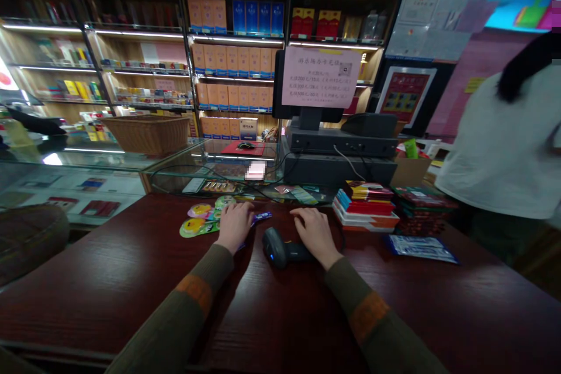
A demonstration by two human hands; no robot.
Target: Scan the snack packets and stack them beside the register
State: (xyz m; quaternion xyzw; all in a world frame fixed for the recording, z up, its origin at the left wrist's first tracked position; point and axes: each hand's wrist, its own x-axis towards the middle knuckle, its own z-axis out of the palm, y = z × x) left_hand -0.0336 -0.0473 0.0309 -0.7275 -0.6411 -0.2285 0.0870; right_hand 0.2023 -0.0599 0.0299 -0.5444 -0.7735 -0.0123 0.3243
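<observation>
My left hand (pixel 235 225) lies palm down at the counter's far part, fingers forward and slightly bent. A thin purple packet (pixel 263 216) shows from beneath it on the right side. Left of that hand, touching or very close, are flat colourful packs with round yellow faces (pixel 195 226). My right hand (pixel 316 235) rests palm down with its fingers stretched toward the left and nothing visible in them. Just in front of it lies a dark grey barcode scanner (pixel 277 249) with a small blue light, its handle pointing toward my right wrist.
Stacked small boxes (pixel 366 210) and a blue-white packet (pixel 421 248) lie to the right on the dark wooden counter (pixel 272 315). A register monitor with a paper sign (pixel 318 77) stands beyond. A wicker basket (pixel 149 133) sits on a glass case. A person in white (pixel 504 128) stands at right.
</observation>
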